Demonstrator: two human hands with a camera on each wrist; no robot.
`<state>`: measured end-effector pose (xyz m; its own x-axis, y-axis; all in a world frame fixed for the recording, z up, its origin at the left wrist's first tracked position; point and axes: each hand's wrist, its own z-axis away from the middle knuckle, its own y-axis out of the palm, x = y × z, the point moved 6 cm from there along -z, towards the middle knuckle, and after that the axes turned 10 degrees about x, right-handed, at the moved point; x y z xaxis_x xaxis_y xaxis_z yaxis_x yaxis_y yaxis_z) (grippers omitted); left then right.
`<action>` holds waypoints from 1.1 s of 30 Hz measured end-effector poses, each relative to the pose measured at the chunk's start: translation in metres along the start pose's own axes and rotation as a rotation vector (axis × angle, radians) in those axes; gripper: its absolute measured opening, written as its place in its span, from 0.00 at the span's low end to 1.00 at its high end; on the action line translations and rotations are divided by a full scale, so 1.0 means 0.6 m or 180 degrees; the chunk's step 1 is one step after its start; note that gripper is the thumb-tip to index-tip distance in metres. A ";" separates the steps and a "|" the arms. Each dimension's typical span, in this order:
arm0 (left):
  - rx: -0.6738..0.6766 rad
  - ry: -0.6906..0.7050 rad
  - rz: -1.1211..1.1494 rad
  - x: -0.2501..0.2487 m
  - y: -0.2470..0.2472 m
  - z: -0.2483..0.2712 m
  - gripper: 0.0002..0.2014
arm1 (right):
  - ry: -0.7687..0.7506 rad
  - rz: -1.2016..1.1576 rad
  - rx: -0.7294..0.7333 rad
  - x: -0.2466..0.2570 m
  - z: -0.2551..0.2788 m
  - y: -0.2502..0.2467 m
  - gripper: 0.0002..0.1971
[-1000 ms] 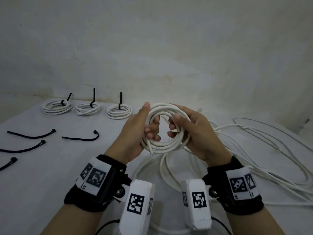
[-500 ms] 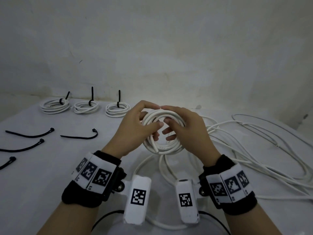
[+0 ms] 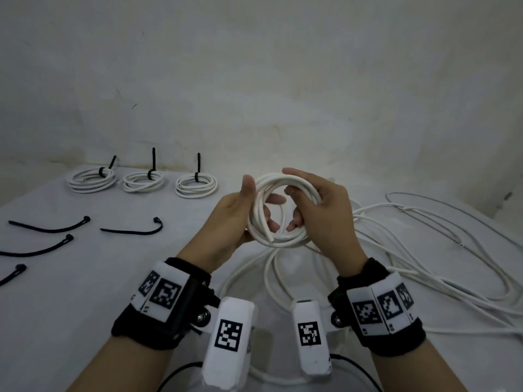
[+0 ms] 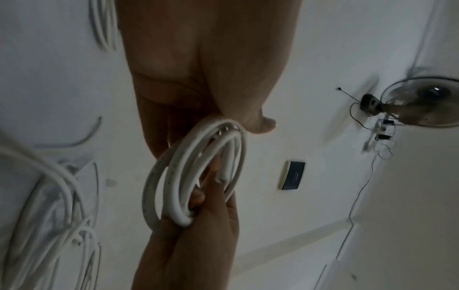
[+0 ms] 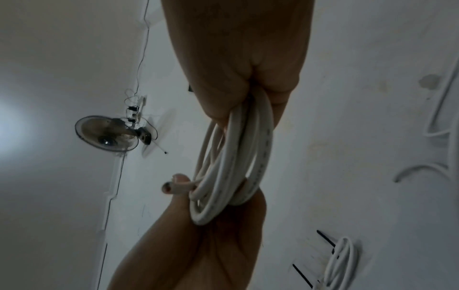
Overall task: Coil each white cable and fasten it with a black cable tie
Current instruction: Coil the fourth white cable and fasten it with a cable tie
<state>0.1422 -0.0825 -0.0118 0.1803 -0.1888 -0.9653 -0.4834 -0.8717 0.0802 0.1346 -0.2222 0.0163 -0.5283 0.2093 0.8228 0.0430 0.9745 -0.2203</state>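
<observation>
I hold a white cable coil [image 3: 278, 236] upright above the table between both hands. My left hand [image 3: 240, 213] grips its left side, thumb on the outside and fingers through the ring. My right hand [image 3: 319, 210] grips the right side, thumb on top and fingers curled inside. A cut cable end sticks out at the coil's lower front. In the left wrist view the coil [image 4: 174, 186] runs from my left thumb down to the right hand's fingers. The right wrist view shows the coil [image 5: 233, 166] edge-on between the two palms. Loose black cable ties [image 3: 133, 229] lie to the left.
Three tied coils [image 3: 143, 181] stand in a row at the back left by the wall. More black ties [image 3: 36, 248] lie near the left edge. Loose white cables [image 3: 424, 250] sprawl over the right half of the table and under my wrists.
Both hands have shifted their hold: the fingers that lay over the coil's front have drawn back to its sides, so the ring now shows open between the palms.
</observation>
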 end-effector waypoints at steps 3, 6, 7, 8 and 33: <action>0.0034 -0.0063 0.0571 0.004 0.005 -0.001 0.26 | 0.0015 -0.0016 0.0042 0.004 0.002 0.009 0.15; 0.0204 -0.0114 0.1014 0.004 0.014 -0.003 0.20 | 0.0008 -0.0064 0.0130 0.007 0.000 0.012 0.17; 0.0256 -0.0127 0.1149 0.003 0.016 -0.003 0.20 | -0.0001 -0.0127 0.0164 0.009 -0.001 0.012 0.17; 0.0271 -0.0139 0.1244 0.002 0.017 -0.003 0.20 | -0.0012 -0.0207 0.0196 0.010 -0.001 0.012 0.16; -0.0069 -0.0744 -0.0638 0.007 -0.073 -0.003 0.27 | 0.1943 -0.2513 -0.0410 -0.088 0.012 0.071 0.21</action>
<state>0.1656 -0.0457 -0.0190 0.0670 0.0948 -0.9932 -0.4393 -0.8910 -0.1146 0.1582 -0.1926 -0.0407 0.0781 -0.5299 0.8445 -0.0214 0.8460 0.5328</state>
